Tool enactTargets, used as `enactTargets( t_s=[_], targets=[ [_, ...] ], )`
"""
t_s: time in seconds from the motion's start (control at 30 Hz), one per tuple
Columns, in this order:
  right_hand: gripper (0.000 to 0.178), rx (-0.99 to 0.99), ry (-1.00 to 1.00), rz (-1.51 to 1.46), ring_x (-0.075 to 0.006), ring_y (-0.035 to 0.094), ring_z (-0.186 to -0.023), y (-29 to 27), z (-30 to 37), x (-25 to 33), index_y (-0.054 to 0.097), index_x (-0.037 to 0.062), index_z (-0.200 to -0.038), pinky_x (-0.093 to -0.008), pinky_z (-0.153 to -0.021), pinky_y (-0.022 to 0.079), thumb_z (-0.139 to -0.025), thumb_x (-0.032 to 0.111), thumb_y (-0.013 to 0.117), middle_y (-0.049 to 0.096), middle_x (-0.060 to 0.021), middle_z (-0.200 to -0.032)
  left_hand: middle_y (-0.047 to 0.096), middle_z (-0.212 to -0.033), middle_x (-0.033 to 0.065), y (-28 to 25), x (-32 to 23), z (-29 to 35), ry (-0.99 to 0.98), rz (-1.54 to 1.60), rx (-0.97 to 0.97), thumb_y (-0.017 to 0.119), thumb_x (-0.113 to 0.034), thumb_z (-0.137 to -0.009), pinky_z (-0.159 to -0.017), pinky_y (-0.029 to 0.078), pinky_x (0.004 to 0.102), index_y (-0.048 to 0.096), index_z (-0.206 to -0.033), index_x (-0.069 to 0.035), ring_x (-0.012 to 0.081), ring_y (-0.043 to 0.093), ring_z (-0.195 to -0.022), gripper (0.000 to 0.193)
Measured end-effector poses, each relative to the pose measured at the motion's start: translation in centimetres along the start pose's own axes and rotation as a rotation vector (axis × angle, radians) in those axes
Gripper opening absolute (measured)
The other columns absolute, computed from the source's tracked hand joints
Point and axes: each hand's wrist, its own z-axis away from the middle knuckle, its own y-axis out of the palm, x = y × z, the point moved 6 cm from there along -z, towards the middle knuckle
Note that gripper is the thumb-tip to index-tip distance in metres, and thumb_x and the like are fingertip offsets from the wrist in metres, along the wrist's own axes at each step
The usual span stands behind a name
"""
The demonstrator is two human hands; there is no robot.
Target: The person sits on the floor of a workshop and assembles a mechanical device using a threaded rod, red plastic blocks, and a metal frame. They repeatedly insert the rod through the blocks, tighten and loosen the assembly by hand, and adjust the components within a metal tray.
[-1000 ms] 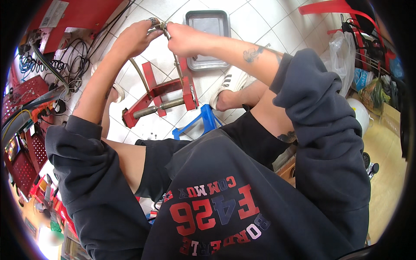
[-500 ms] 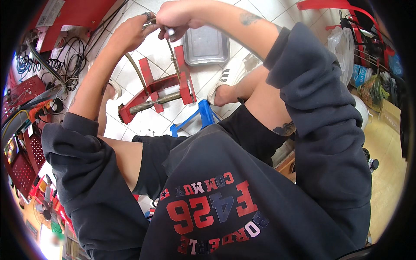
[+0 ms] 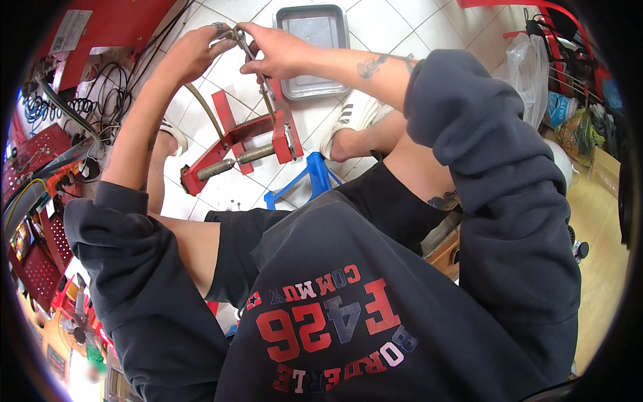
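Up at the top of the head view, both my hands meet at a slim grey metal piece (image 3: pixel 242 44), whose exact kind I cannot make out. My left hand (image 3: pixel 195 55) has its fingers closed near the piece's upper end. From the other side my right hand (image 3: pixel 276 55) pinches it between thumb and fingers. Below them, on the floor between my feet, stands a red metal frame (image 3: pixel 254 130) with a threaded screw (image 3: pixel 256 153) along its near side. A curved metal rod (image 3: pixel 203 107) rises from it toward my left hand; another rod runs up under my right hand.
Beyond the frame lies a grey rectangular tray (image 3: pixel 312 86). A blue plastic stand (image 3: pixel 312 179) is close to my legs. Cables (image 3: pixel 110 100) and red equipment crowd the left. Plastic bags (image 3: pixel 526 77) and a red rack (image 3: pixel 569 30) stand at the right.
My right hand has moved down and turned, with its thumb now showing along the metal piece. My left hand stays close to its place. The tray shows more fully.
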Motion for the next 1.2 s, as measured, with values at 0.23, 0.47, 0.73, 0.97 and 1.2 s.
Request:
enactTargets(
  t_s=[0.23, 0.47, 0.73, 0.97, 1.2],
  targets=[
    [0.084, -0.097, -0.146, 0.163, -0.0244, 0.075, -0.086, -0.9, -1.9, -1.4, 0.033, 0.0018, -0.143, -0.0367, -0.082, 0.057, -0.078, 0.015, 0.085, 0.075, -0.0175, -0.098, 0.07, -0.107, 0.0193, 0.0, 0.9, -0.5, -0.028, 0.084, 0.072, 0.057, -0.034, -0.104, -0.089, 0.048, 0.0401, 0.064, -0.123, -0.003, 0.0312, 0.065, -0.1, 0.038],
    [0.087, 0.148, 0.174, 0.143, -0.0225, 0.075, -0.085, -0.7, -4.1, -2.9, 0.036, -0.0065, -0.141, -0.0377, -0.08, 0.058, -0.079, 0.026, 0.087, 0.075, -0.016, -0.092, 0.069, -0.103, 0.0246, 0.2, 0.6, -0.2, 0.06, 0.057, -0.045, 0.054, -0.038, -0.103, -0.085, 0.049, 0.0458, 0.065, -0.124, -0.004, 0.0405, 0.065, -0.096, 0.041],
    [0.067, 0.227, 0.114, 0.435, -0.0233, 0.075, -0.081, -1.2, -5.4, -2.9, 0.057, -0.0062, -0.124, -0.0355, -0.075, 0.059, -0.08, 0.036, 0.086, 0.075, -0.0172, -0.093, 0.068, -0.101, 0.0247, 0.2, 0.6, -0.3, 0.018, 0.019, -0.057, 0.055, -0.038, -0.103, -0.083, 0.049, 0.0466, 0.065, -0.124, -0.004, 0.0407, 0.065, -0.094, 0.041],
    [0.042, 0.248, 0.037, 0.512, -0.0231, 0.073, -0.064, -1.0, -5.4, -2.7, 0.07, -0.0055, -0.093, -0.0334, -0.058, 0.058, -0.085, 0.034, 0.082, 0.071, -0.0135, -0.075, 0.068, -0.103, 0.0243, 0.1, 0.5, 0.0, 0.016, 0.009, -0.059, 0.056, -0.037, -0.102, -0.084, 0.049, 0.0467, 0.065, -0.125, -0.005, 0.0407, 0.065, -0.095, 0.04],
    [0.035, 0.389, 0.064, 0.519, -0.0225, 0.07, -0.066, -1.2, -5.8, -4.8, 0.066, 0.0029, -0.118, -0.0333, -0.061, 0.056, -0.091, 0.024, 0.071, 0.072, -0.0116, -0.086, 0.07, -0.109, 0.0203, -0.7, -1.1, 0.5, 0.089, 0.034, -0.21, 0.063, -0.031, -0.098, -0.094, 0.05, 0.0425, 0.064, -0.126, -0.006, 0.036, 0.066, -0.107, 0.037]
  ],
)
